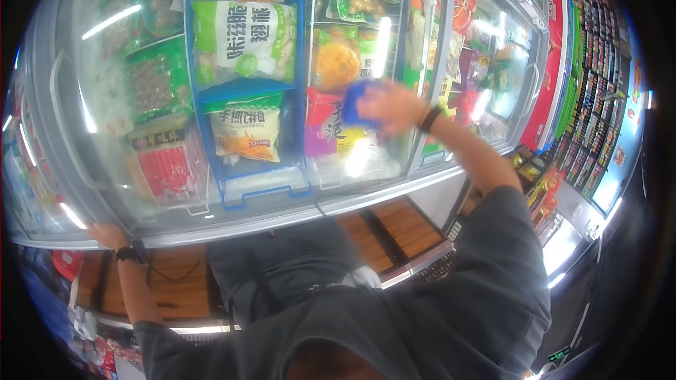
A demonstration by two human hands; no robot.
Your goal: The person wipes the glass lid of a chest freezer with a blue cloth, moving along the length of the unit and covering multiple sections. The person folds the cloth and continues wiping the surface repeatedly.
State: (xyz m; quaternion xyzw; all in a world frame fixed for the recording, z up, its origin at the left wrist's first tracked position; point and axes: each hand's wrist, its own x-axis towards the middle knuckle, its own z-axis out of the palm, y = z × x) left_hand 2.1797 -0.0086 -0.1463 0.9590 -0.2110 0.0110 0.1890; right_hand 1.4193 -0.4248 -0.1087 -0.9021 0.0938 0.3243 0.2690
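A chest freezer (320, 210) with sliding glass lids stretches across in front of me. My right hand (393, 108) is closed on a blue cloth (359, 103) and presses it against the glass lid (366, 146) right of the middle. Motion blurs that hand and the cloth a little. Over at the front left corner, my left hand (108, 235) lies on the freezer's frame with its fingers stretched out and nothing in them. Under the glass are bagged frozen foods, among them a green and white bag (245, 43) and a cream bag (243, 130).
A blue wire basket (304, 190) divides the goods inside. Frost and light reflections cover parts of the glass. Brown wood-look panels (394, 229) stand below the freezer's front edge. Shelves with many small packages (598, 63) line the right side, with a red freezer (551, 63) nearer.
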